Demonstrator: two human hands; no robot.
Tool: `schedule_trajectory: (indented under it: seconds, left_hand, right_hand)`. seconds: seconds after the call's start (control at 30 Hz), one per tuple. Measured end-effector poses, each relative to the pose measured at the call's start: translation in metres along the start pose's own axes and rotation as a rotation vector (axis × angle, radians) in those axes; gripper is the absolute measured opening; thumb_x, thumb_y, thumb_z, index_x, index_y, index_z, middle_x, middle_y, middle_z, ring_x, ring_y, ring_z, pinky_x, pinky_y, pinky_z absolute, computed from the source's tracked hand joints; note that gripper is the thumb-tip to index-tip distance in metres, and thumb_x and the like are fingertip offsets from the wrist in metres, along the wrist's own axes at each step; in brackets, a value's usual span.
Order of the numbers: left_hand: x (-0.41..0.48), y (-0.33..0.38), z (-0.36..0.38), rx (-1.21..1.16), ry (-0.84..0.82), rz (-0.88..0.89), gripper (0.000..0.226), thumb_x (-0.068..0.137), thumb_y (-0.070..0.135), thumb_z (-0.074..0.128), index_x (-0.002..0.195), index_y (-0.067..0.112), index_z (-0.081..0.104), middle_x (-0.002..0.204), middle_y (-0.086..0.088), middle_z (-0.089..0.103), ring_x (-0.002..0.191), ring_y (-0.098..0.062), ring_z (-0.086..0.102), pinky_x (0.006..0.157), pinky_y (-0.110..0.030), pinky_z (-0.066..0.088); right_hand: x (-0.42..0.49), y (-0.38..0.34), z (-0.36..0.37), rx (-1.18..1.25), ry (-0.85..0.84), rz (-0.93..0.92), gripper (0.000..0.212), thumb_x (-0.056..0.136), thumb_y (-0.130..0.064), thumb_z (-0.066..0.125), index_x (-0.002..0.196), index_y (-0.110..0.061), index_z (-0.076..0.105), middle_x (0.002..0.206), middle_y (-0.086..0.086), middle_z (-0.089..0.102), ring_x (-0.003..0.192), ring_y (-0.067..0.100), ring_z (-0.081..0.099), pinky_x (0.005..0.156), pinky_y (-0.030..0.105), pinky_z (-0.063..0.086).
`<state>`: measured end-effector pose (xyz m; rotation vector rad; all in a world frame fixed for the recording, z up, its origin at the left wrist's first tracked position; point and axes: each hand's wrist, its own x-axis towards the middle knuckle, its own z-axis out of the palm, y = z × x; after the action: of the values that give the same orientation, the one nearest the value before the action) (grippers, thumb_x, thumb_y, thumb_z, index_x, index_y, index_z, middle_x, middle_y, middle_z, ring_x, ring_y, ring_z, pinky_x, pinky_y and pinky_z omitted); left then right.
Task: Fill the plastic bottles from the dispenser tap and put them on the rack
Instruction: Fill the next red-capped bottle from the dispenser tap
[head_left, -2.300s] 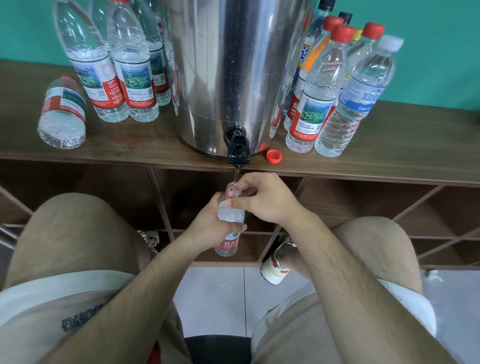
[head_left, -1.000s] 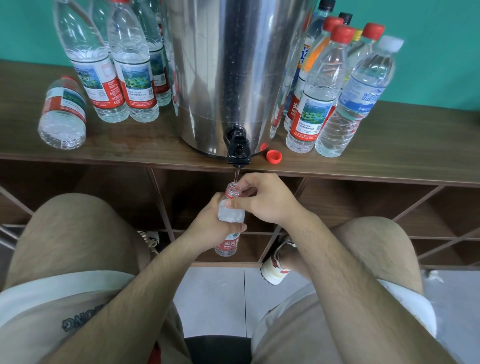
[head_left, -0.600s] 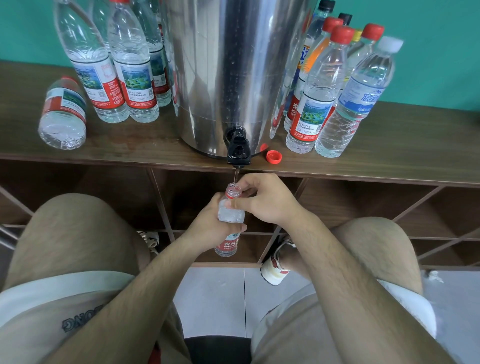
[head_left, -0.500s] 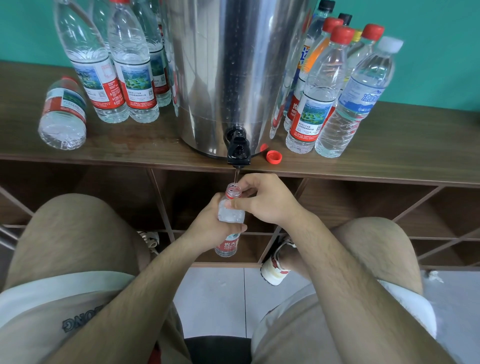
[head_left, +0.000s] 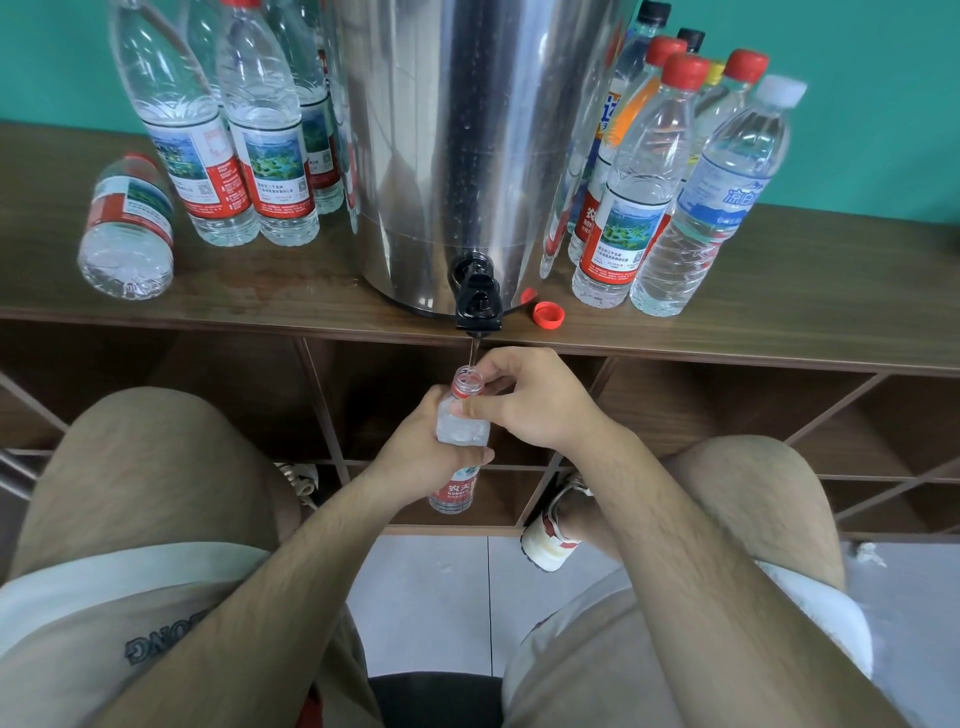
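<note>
Bottle (head_left: 462, 432) stands upright directly below tap (head_left: 478, 306), mouth in the stream, left hand (head_left: 415, 465) wrapped round its body and right hand (head_left: 532, 402) pinching its neck from the right.

Teal wall (head_left: 883, 104); dark brown wood-grain shelf (head_left: 779, 322); shiny silver urn (head_left: 441, 156) with black tap (head_left: 478, 309). The loose cap (head_left: 548, 315) at the shelf's front edge is red. Rightmost bottle (head_left: 691, 260) has a blue-and-white label (head_left: 727, 200). Beige shorts (head_left: 130, 493).
</note>
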<state>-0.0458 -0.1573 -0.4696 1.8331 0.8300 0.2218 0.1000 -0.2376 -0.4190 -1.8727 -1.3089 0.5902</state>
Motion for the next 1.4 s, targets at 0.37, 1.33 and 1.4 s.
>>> schedule_trajectory:
  seconds: [0.37,1.33,1.4]
  left_hand:
    - [0.000,0.002,-0.001,0.031,0.052,0.016,0.074,0.083,0.027,0.087,0.143,0.023,0.042,0.123,0.005,0.057,0.111,-0.016,0.060,0.099,-0.035,0.054]
    - [-0.007,0.006,-0.003,0.001,0.102,0.042,0.067,0.082,0.027,0.087,0.136,0.027,0.048,0.123,0.005,0.061,0.115,-0.020,0.063,0.105,-0.042,0.054]
    - [-0.007,0.005,-0.003,0.012,0.106,0.045,0.066,0.082,0.028,0.087,0.135,0.027,0.048,0.121,0.006,0.061,0.113,-0.020,0.063,0.103,-0.041,0.054]
  right_hand:
    - [-0.002,-0.003,0.000,-0.020,0.028,0.002,0.019,0.081,-0.028,0.089,0.095,-0.023,0.078,0.092,-0.010,0.077,0.088,0.005,0.072,0.085,0.038,0.061]
    - [-0.024,-0.045,-0.027,-0.348,0.504,-0.776,0.028,0.097,0.011,0.060,0.121,0.003,0.070,0.142,0.015,0.062,0.138,0.030,0.056,0.117,0.040,0.041]
    - [-0.024,-0.045,-0.030,-0.339,0.488,-0.786,0.024,0.099,0.005,0.064,0.122,0.002,0.070,0.143,0.013,0.062,0.139,0.028,0.056,0.117,0.039,0.042]
